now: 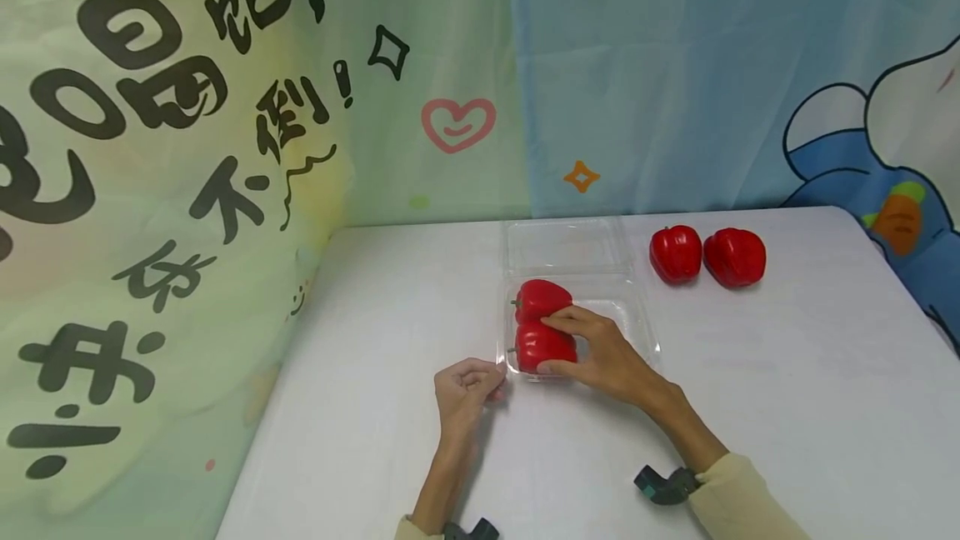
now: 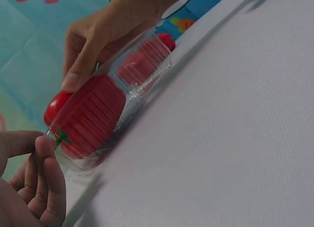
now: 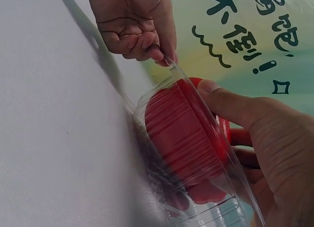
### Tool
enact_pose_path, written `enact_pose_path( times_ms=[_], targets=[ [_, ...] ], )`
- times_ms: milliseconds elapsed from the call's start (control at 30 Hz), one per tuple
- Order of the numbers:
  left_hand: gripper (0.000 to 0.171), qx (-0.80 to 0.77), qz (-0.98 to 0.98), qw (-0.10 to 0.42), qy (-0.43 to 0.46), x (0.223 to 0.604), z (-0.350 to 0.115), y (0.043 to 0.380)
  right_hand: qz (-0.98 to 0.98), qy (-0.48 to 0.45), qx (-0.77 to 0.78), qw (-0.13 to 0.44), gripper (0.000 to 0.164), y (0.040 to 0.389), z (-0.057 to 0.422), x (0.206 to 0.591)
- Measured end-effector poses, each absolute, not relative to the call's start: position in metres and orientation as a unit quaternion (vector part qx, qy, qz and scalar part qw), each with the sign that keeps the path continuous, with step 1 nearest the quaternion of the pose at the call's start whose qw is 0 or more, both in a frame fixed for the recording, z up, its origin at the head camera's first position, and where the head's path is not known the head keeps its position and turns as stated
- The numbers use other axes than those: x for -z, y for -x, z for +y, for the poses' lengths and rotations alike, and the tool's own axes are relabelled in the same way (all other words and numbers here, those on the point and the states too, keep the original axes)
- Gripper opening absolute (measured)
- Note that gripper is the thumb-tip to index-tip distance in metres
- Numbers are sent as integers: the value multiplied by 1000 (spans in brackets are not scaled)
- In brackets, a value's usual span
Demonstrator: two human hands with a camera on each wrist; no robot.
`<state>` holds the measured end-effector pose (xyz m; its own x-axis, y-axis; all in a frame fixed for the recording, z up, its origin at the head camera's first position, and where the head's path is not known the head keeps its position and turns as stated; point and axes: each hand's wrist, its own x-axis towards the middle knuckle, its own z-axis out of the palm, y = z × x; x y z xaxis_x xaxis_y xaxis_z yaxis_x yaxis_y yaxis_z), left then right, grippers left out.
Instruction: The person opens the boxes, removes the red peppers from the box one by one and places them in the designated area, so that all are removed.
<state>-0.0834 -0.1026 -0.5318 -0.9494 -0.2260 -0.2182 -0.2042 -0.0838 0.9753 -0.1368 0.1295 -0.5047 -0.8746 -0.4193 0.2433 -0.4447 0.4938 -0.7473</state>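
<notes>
A clear plastic clamshell box (image 1: 615, 315) lies on the table with its lid (image 1: 566, 247) folded back. Two red bell peppers sit along its left side: a rear pepper (image 1: 542, 298) and a front pepper (image 1: 542, 345), both with stems to the left. My right hand (image 1: 607, 354) grips the front pepper between thumb and fingers, inside the box. At the box's near left corner, my left hand (image 1: 467, 394) pinches the rim between thumb and forefinger, as the left wrist view shows (image 2: 34, 178). The right wrist view shows the front pepper (image 3: 171, 133) through the ribbed wall.
Two more red bell peppers, one on the left (image 1: 676, 254) and one on the right (image 1: 736, 257), stand side by side right of the box on the white table (image 1: 375, 357). A printed curtain (image 1: 600, 65) hangs behind and left of the table.
</notes>
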Motion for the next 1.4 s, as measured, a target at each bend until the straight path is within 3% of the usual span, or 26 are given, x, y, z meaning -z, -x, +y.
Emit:
enact_pose_path(
  times_ms=[400,1000,1400],
  targets=[
    [11,716,-680,9,-158,532,-102,83,-868,-253,-426,6,81,139,131,506],
    [13,717,-678,12,-160,533,-102,84,-840,-295,-444,102,72,139,134,501],
    [15,722,-674,15,-155,531,-102,83,-827,-283,-469,124,68,137,143,493]
  ],
)
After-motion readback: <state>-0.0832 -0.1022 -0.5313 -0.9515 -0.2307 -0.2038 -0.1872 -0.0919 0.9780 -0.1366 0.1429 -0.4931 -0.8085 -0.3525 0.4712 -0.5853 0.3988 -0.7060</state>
